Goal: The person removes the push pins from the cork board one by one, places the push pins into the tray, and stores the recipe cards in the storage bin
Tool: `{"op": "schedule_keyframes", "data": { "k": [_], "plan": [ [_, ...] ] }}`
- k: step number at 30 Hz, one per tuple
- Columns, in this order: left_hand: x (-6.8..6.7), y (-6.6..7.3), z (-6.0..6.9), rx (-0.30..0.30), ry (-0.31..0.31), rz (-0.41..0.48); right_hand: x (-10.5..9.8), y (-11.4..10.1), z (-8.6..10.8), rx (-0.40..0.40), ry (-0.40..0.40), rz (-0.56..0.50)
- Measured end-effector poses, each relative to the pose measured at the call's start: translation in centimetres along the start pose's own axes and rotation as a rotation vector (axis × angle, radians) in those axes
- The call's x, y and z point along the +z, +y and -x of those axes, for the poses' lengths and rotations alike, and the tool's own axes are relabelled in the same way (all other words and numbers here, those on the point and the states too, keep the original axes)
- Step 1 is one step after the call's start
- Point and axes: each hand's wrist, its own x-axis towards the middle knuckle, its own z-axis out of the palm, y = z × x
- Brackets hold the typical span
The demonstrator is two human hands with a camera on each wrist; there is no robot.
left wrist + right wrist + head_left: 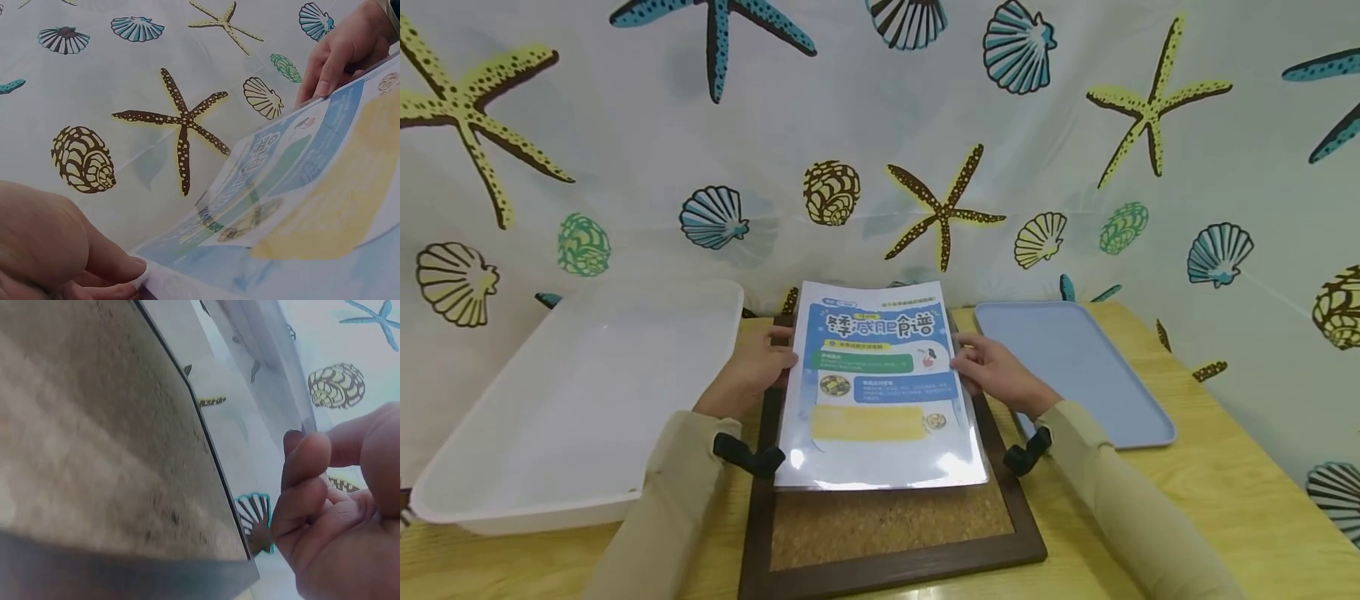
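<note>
A glossy laminated sheet (880,387) with blue, green and yellow print is held above a cork board (891,525) in a dark brown frame. My left hand (752,367) pinches the sheet's left edge, the thumb lying on top. On the opposite edge, my right hand (996,372) pinches it between thumb and fingers. In the left wrist view the sheet (300,206) slants between both hands. The right wrist view shows the right hand (344,506) gripping the sheet's edge, with the cork surface (106,444) beyond it. Most of the board is hidden under the sheet.
A large white plastic tub (587,392) stands on the left, close to the left forearm. On the right lies a flat light blue tray (1082,375), partly behind the right hand. The wooden table (1210,483) meets a curtain (790,117) printed with shells and starfish.
</note>
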Motion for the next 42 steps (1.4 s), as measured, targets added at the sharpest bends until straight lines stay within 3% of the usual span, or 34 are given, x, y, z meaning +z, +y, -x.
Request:
{"op": "schedule_keyframes", "data": {
  "k": [8, 19, 36, 42],
  "plan": [
    [-3.0, 1.2, 0.0, 0.035, -0.061, -0.108, 0.8, -1.4, -1.4, -0.063, -0.034, -0.05],
    [-6.4, 0.5, -0.7, -0.004, -0.024, -0.165, 2.6, -4.0, -3.3, -0.089, -0.053, 0.011],
    [-13.2, -3.5, 0.7, -0.025, -0.024, -0.336, 8.1, -7.7, -6.5, -0.069, -0.205, -0.054],
    [-15.4, -4.7, 1.0, -0.035, -0.014, -0.354, 10.3, -8.7, -7.8, -0.074, -0.231, -0.061]
  ]
}}
